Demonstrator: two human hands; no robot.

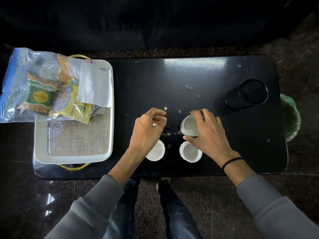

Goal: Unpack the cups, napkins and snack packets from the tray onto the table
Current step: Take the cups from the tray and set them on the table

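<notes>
On the black table [198, 75], two white cups stand upright near the front edge, one [156, 151] partly under my left wrist and one [190, 152] below my right hand. My right hand [207, 131] grips a third white cup [189, 125], which is tilted with its mouth facing me. My left hand [148, 130] is curled over a fourth white cup [154, 125], of which only a sliver shows. The white tray [110, 118] at the left holds snack packets [41, 97] in a clear plastic bag and pale napkins [93, 87].
A burlap mat [82, 138] lines the tray, and gold handles stick out at both ends. A black round container [246, 95] stands at the table's right end. A green bin [291, 118] sits on the floor beyond the right edge. Crumbs dot the tabletop.
</notes>
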